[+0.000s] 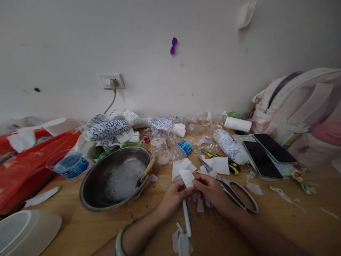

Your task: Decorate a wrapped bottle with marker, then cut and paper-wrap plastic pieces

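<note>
A small white paper piece (pixel 187 178) is pinched between my left hand (pixel 174 195) and my right hand (pixel 209 188), whose fingertips nearly meet at its lower edge. Below my hands a white rolled stick (pixel 187 218) lies on the table, with torn white scraps (pixel 182 243) near its lower end. Beyond my fingers are more white paper pieces (pixel 220 165). Grey-handled scissors (pixel 241 193) lie partly behind my right hand. To the left of my left hand sits a metal bowl (pixel 119 179) of cloudy liquid, with a wooden-handled brush (pixel 149 167) leaning on its rim.
Plastic bottles (pixel 160 149) and blue-patterned wrapped forms (pixel 109 129) line the wall. A yellow-black cutter (pixel 234 168), two phones (pixel 262 160) and a pink backpack (pixel 311 106) are at right. A red bag (pixel 39 156) and a translucent container (pixel 29 231) are at left.
</note>
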`<state>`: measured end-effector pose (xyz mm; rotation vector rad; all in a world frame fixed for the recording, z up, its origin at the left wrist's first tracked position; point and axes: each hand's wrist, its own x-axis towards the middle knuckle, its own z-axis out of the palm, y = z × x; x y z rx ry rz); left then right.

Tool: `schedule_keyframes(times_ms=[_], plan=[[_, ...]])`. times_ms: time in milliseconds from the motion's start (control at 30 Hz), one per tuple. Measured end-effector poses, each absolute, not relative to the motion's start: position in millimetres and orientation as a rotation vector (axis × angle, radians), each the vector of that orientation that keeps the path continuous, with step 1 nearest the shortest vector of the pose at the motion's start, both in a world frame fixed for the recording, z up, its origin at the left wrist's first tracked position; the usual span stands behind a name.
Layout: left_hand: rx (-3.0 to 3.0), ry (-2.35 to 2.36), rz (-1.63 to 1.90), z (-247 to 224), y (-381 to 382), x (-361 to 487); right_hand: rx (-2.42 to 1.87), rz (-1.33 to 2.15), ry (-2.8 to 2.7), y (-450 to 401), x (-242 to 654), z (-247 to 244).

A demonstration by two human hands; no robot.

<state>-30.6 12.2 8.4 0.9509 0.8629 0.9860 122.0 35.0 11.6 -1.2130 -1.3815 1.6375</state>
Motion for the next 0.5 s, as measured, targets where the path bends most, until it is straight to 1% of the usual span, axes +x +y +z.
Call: schedule_keyframes(times_ms=[267, 500], plan=[[1.005, 0.98, 1.171, 9.2, 10.2, -24.1, -1.233, 1.539, -1.433, 31.3, 120.6, 12.4], [0.989, 0.967, 1.138, 8.0, 9.9, -27.6, -1.236, 1.649, -1.435, 27.3, 118.0, 14.3]])
